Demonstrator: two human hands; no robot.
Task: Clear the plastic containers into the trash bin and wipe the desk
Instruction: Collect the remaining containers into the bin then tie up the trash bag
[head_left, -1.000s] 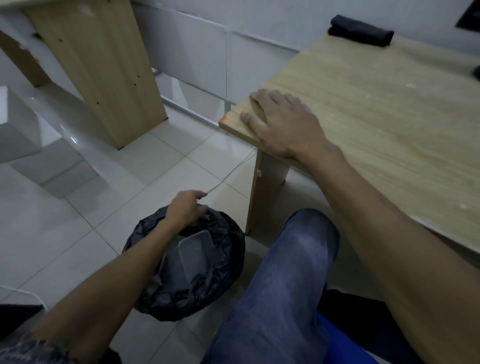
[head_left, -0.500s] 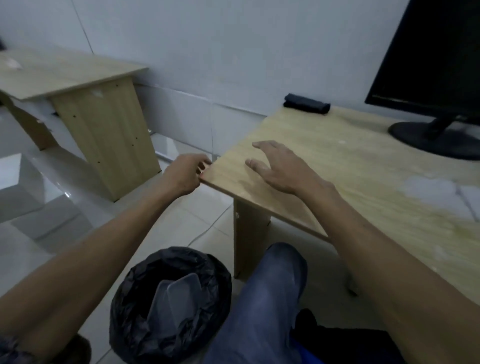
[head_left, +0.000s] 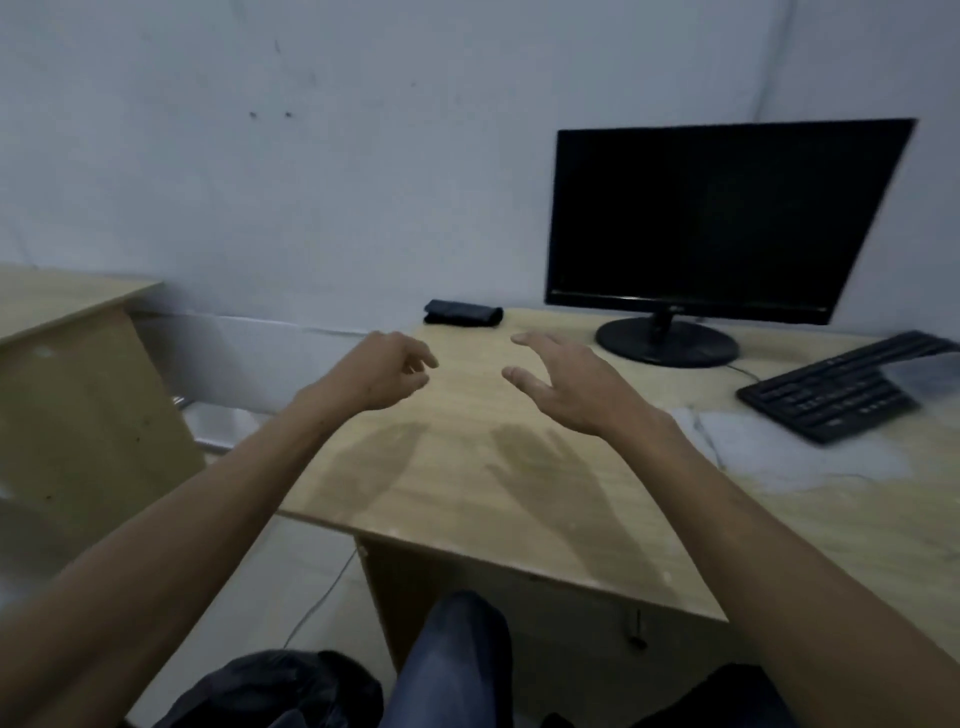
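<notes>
Both my hands hover above the left part of the wooden desk (head_left: 467, 493), casting shadows on it. My left hand (head_left: 384, 371) holds nothing, its fingers loosely curled. My right hand (head_left: 566, 384) is empty too, fingers spread. A folded dark cloth (head_left: 462, 313) lies at the desk's far left corner by the wall, beyond both hands. The trash bin with its black bag (head_left: 280, 691) stands on the floor at the bottom, left of my knee; its inside is out of view. A pale smeared patch (head_left: 779, 447) marks the desk at the right.
A black monitor (head_left: 717, 223) stands at the back of the desk, with a black keyboard (head_left: 841, 389) at the right. Another wooden desk (head_left: 67, 374) stands to the left across a gap of tiled floor. A thin cable (head_left: 322, 597) runs down beside the desk leg.
My view lifted from the bin to the desk. My left hand rose from the bin to above the desk top. My right hand lifted off the desk edge and moved inward.
</notes>
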